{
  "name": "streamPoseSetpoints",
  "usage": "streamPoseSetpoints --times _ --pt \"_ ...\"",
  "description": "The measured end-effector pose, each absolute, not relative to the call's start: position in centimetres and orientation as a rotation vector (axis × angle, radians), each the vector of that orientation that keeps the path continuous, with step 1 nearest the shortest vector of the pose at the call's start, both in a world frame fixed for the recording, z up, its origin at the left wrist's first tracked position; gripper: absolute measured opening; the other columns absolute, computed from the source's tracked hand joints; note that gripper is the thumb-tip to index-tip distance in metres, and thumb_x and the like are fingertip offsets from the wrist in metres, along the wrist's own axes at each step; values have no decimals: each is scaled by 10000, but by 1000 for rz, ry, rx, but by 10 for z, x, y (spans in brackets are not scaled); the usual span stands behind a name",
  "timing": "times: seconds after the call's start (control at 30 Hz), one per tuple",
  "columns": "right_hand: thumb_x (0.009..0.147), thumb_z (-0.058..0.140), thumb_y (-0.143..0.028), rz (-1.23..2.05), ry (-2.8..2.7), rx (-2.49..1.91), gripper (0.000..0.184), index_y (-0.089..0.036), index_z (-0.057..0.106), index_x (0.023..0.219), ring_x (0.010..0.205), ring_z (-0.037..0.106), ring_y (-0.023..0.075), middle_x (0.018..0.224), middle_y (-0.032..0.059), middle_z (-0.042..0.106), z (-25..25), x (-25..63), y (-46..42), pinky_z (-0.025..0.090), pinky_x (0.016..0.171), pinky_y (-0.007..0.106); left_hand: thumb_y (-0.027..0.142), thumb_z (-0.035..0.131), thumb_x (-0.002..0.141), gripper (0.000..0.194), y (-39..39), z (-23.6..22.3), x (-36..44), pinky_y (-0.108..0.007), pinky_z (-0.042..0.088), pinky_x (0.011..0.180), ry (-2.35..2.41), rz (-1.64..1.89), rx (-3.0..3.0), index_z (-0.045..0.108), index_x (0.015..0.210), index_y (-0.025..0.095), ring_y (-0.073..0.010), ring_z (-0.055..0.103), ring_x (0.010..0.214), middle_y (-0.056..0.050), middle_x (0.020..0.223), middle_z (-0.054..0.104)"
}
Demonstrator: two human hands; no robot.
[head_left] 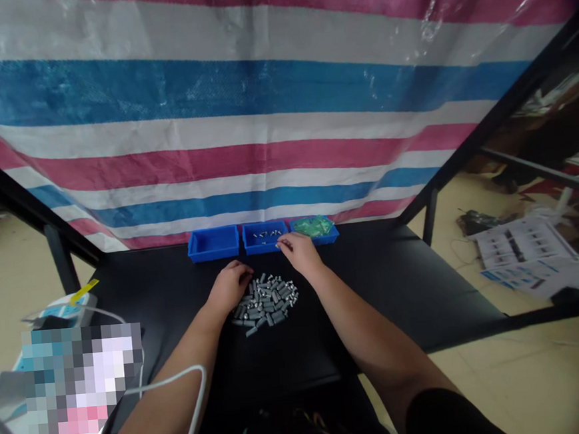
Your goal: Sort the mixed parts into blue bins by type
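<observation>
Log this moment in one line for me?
left hand: beside pile of grey cylinders | right hand: at middle blue bin

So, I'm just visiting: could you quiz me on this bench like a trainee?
1. True or false: the left hand lies beside the pile of grey cylindrical parts.
2. Of the three blue plastic bins, which one holds the green item: left, middle or right?
3. Which bin is the right hand nearest to?

Key:
1. True
2. The right bin
3. The middle bin
</observation>
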State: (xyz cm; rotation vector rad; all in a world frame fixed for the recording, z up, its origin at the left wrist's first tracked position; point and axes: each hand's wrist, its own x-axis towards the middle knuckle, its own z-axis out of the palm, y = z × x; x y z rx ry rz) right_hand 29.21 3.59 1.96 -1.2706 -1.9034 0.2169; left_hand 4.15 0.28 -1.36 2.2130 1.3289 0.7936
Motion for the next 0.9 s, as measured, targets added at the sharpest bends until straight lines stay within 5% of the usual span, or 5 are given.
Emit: streamPoseSetpoints --times 0.47,0.73,0.9 --pt "825 739 -263 484 -2120 -1525 197 -245 761 1019 734 638 151 840 6 721 4 301 8 447 703 252 252 568 928 181 1 -16 41 -318 535 832 1282 992 2158 730 997 209 -183 657 906 -64 1000 648" --pt "811 709 -163 402 -2203 -1563 58 -214 704 836 750 602 143 878 20 660 10 290 13 400 675 237 241 586 902 166 2 -17 44 -311 542 776 1301 1004 2081 722 990 206 -170 653 849 -62 1000 647" --pt "811 661 -65 455 -2223 -1379 140 -188 663 745 688 570 111 815 -1 603 5 287 12 407 665 219 235 590 896 161 1 -16 42 -303 535 760 1282 1033 2050 719 983 197 -164 647 834 -63 983 645"
